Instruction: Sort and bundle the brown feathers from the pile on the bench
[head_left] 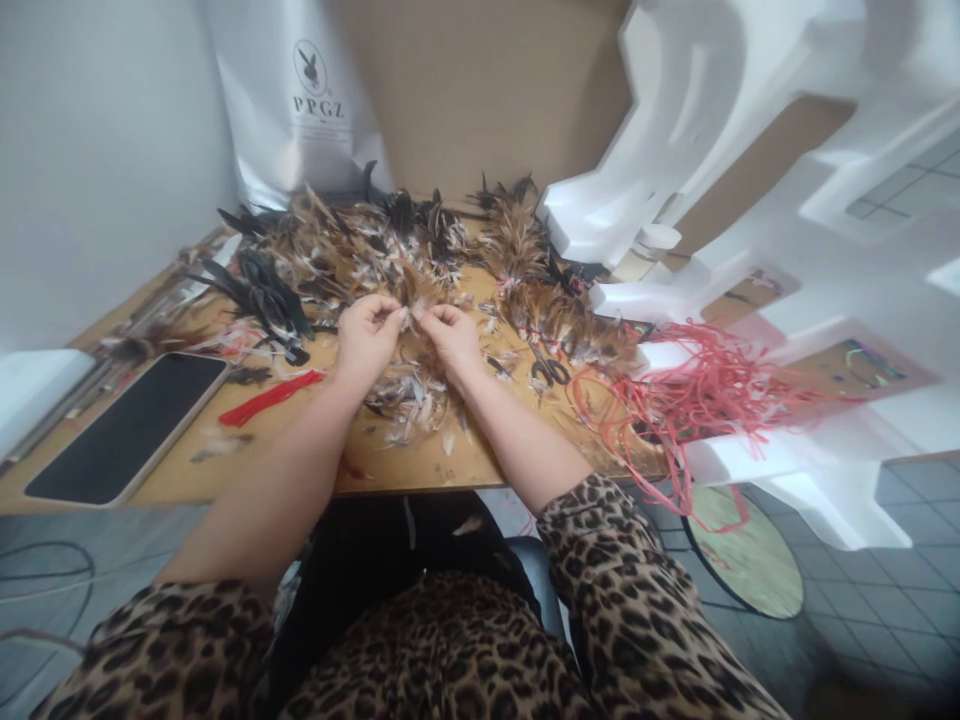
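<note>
Brown feathers [415,286] were pinched at their base between the fingertips of the left hand [370,340] and right hand [452,340], above a wooden table [480,460] strewn with plumes, black-handled scissors [551,371] lying to the right.

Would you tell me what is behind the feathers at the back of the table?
Behind the feathers are a pale bag printed with a rabbit's head and a brown panel. The feathers cover their lower edges in places, so what lies there is hidden.

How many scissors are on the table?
1: scissors, to the right of the right hand, beside brown feathers. More may be hidden under the feathers.
</note>
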